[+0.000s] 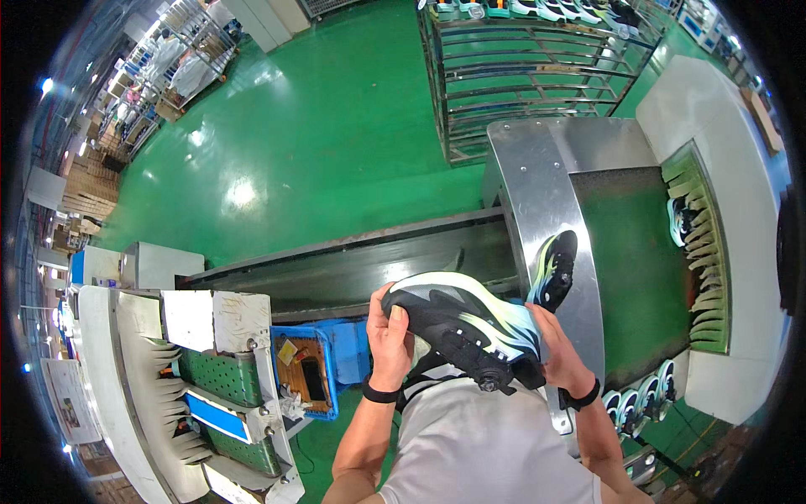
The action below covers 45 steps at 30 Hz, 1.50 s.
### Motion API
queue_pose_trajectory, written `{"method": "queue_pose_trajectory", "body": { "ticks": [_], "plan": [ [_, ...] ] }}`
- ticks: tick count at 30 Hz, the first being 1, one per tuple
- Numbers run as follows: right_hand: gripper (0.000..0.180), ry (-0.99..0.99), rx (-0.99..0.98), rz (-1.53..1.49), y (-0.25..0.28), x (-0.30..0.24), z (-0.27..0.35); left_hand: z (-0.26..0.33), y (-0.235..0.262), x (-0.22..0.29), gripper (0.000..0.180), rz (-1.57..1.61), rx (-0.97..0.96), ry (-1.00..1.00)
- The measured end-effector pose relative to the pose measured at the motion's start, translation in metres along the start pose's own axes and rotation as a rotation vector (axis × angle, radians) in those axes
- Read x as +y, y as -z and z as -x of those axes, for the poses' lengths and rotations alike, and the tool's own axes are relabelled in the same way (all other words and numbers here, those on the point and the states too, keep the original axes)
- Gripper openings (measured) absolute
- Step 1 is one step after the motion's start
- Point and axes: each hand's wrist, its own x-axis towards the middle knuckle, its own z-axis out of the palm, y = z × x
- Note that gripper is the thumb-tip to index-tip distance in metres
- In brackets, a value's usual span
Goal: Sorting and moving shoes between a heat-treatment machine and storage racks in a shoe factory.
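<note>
My left hand (389,343) and my right hand (561,351) hold a black sneaker (449,323) between them, in front of my body. Its pale yellow-green, white and light blue sole edge faces away from me, and a round black knob shows on the near side. My left fingers are closed on the left end, with the thumb on the black upper. My right hand grips the light blue right end. Just beyond the right hand, a similar sneaker (554,270) sits on the steel ledge (522,181) of a machine.
The conveyor trough (378,262) runs beyond my hands. At left stands a machine with green perforated belts (220,380), beside a blue basket (329,338) holding a phone. On the right, a green belt (630,277) enters a flap curtain (707,260). A metal shoe rack (537,80) stands behind.
</note>
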Motion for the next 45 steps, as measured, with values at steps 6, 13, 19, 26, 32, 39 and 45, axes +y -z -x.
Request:
{"method": "queue_pose_trajectory", "body": {
  "ticks": [6,13,19,26,32,39,45],
  "plan": [
    [0.108,-0.063,-0.046,-0.024,-0.009,0.014,-0.003,0.004,0.008,-0.008,0.048,-0.125,0.000,0.008],
    [0.106,-0.031,-0.023,-0.013,-0.009,0.018,-0.002,-0.001,0.002,-0.005,0.044,-0.088,-0.042,-0.024],
    [0.100,0.009,-0.019,-0.037,-0.003,0.000,-0.002,-0.013,0.005,-0.008,0.040,-0.004,0.302,0.167],
    [0.102,0.002,-0.014,-0.015,-0.005,0.003,0.004,-0.010,0.005,-0.012,0.035,-0.026,0.336,0.204],
    [0.099,-0.019,-0.012,0.006,-0.004,0.002,0.006,-0.010,0.005,-0.011,0.033,-0.083,0.251,0.152],
    [0.091,-0.006,-0.032,0.019,0.009,-0.014,0.002,-0.017,0.020,-0.002,0.016,-0.654,0.079,-0.013],
    [0.095,-0.002,-0.097,-0.075,0.018,-0.021,0.001,-0.021,0.045,-0.013,0.016,-0.555,0.146,0.184]
  ]
}}
